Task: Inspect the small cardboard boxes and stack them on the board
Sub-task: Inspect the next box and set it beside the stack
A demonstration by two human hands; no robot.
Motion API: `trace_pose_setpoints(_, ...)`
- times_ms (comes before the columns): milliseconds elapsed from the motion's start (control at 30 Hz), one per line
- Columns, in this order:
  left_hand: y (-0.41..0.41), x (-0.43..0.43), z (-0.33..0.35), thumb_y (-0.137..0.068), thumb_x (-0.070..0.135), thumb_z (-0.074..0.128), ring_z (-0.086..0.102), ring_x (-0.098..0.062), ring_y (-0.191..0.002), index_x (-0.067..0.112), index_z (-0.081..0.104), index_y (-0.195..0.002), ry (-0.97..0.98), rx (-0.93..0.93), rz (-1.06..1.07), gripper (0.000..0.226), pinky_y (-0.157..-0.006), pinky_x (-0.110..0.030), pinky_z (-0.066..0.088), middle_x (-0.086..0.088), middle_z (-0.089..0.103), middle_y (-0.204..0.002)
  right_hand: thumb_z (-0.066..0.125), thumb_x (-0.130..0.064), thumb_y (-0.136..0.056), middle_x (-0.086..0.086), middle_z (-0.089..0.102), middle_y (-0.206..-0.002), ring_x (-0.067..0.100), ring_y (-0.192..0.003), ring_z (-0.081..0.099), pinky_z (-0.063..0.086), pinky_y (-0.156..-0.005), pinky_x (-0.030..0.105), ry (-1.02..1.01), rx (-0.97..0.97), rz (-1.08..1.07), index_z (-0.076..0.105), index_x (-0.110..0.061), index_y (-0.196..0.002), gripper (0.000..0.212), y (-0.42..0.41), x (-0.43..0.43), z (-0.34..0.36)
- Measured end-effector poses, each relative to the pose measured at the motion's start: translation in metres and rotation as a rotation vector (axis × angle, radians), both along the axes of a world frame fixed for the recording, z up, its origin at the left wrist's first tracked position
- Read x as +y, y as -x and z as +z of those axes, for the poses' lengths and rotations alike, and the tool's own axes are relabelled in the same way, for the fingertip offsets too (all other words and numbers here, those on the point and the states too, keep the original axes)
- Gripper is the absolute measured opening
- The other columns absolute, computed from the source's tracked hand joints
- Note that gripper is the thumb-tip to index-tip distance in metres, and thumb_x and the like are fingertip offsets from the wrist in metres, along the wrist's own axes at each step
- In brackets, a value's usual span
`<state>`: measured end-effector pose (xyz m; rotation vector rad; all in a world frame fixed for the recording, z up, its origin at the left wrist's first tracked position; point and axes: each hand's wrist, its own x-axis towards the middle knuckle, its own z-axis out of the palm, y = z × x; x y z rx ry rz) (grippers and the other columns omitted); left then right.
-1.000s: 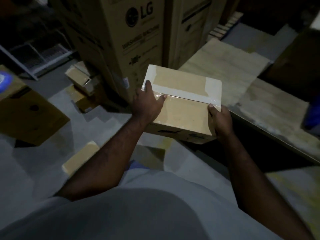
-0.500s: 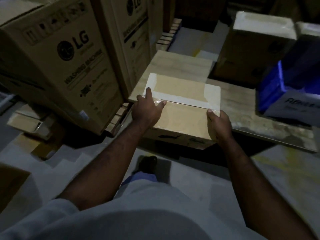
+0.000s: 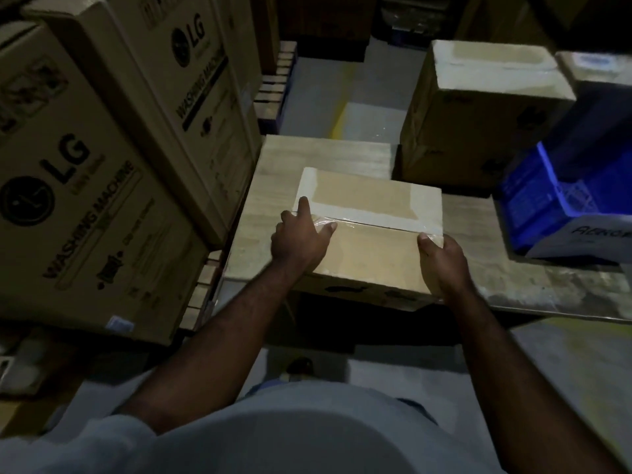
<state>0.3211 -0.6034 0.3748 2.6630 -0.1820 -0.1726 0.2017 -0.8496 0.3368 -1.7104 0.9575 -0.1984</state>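
Observation:
I hold a small taped cardboard box (image 3: 369, 227) in front of me with both hands, over the near edge of the pale wooden board (image 3: 328, 155). My left hand (image 3: 299, 236) grips its left side with the fingers spread on the top flap. My right hand (image 3: 443, 260) clasps its near right corner. A white and clear tape strip runs across the lid. I cannot tell whether the box rests on the board or hovers just above it.
Tall washing machine cartons (image 3: 89, 206) crowd the left side. A larger taped cardboard box (image 3: 478, 107) stands on the board at the back right, with a blue plastic crate (image 3: 561, 200) to its right. Grey floor (image 3: 581, 364) lies below the board.
The view has swung right and forward, bringing the board, the larger box and the blue crate into sight. The box in my hands has moved over the board's near edge.

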Motion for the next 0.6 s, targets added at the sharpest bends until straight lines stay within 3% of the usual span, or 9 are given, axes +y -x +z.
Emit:
trace_pose_setpoints(67,-0.018,-0.007,-0.004,-0.091,0.069,0.054,0.058,-0.041,-0.115,0.025,0.024,-0.151,-0.004,0.023,-0.029,0.08,-0.091,-0.049,0.054,-0.019,0.051,-0.134,0.062,-0.063,-0.083,0.0,0.073,-0.121,0.028,-0.11,0.069,0.054,-0.104,0.052,0.02,0.016,0.008,0.067,-0.028,-0.125,0.055,-0.012,-0.003,0.006)
trace_pose_setpoints(200,-0.04,-0.026,-0.009,-0.091,0.07,0.053,0.056,-0.04,-0.118,0.026,0.021,-0.153,0.016,0.082,-0.048,0.082,-0.092,-0.048,0.053,-0.018,0.048,-0.138,0.064,-0.068,-0.075,-0.002,0.072,-0.124,0.025,-0.113,0.068,0.053,-0.105,0.053,-0.027,0.027,0.003,0.065,-0.031,-0.13,0.066,-0.03,-0.026,0.01)
trace_pose_setpoints(333,-0.051,-0.049,-0.017,-0.092,0.068,0.054,0.057,-0.04,-0.117,0.026,0.022,-0.153,0.027,0.096,-0.051,0.081,-0.09,-0.047,0.054,-0.017,0.049,-0.136,0.063,-0.052,-0.094,0.001,0.07,-0.128,0.026,-0.115,0.066,0.052,-0.106,0.053,-0.019,0.046,0.031,0.061,-0.024,-0.136,0.05,-0.044,-0.051,0.008)
trace_pose_setpoints(500,-0.048,-0.078,-0.025,-0.092,0.067,0.055,0.057,-0.039,-0.116,0.027,0.022,-0.153,0.016,0.108,-0.014,0.08,-0.09,-0.047,0.053,-0.017,0.049,-0.136,0.063,-0.071,-0.072,-0.002,0.071,-0.125,0.023,-0.115,0.067,0.053,-0.105,0.053,-0.073,0.063,0.07,0.063,-0.028,-0.132,0.074,-0.053,-0.09,-0.01)
trace_pose_setpoints(600,-0.043,-0.09,-0.037,-0.091,0.066,0.057,0.056,-0.04,-0.118,0.029,0.021,-0.153,0.021,0.132,-0.017,0.081,-0.091,-0.046,0.052,-0.018,0.048,-0.137,0.064,-0.067,-0.075,-0.003,0.072,-0.124,0.024,-0.114,0.067,0.053,-0.105,0.054,-0.06,0.046,0.112,0.065,-0.029,-0.128,0.065,-0.058,-0.112,-0.016)
